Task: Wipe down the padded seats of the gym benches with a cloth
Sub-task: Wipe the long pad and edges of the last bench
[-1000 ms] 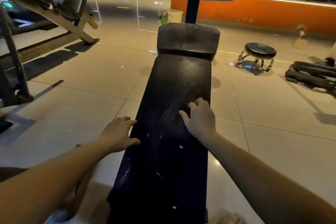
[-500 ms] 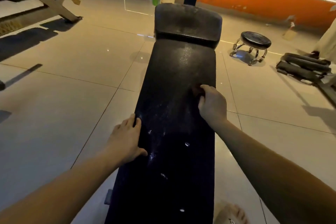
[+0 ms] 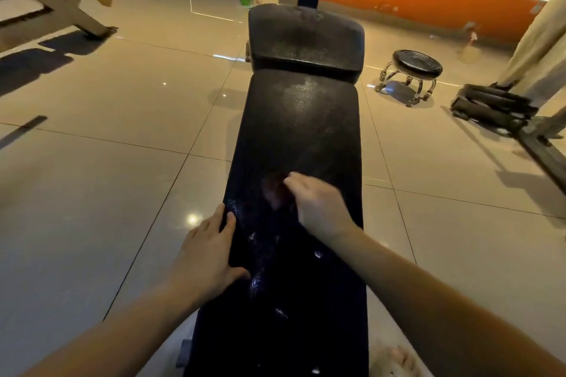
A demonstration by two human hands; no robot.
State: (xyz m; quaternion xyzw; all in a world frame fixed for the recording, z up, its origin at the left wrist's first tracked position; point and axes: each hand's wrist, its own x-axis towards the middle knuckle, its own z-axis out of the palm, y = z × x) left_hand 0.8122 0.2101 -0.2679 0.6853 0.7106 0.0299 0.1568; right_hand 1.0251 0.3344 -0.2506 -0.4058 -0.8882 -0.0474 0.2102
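Bench pad under right hand gripping cloth; left hand rests on edge.

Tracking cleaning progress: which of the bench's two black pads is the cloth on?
The long near pad, where the right hand holds the dark cloth mid-length; the short far pad has nothing on it.

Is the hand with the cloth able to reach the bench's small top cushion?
Probably yes, with a lean: the right hand holds the cloth mid-bench, and nothing lies on the long pad before the top cushion.
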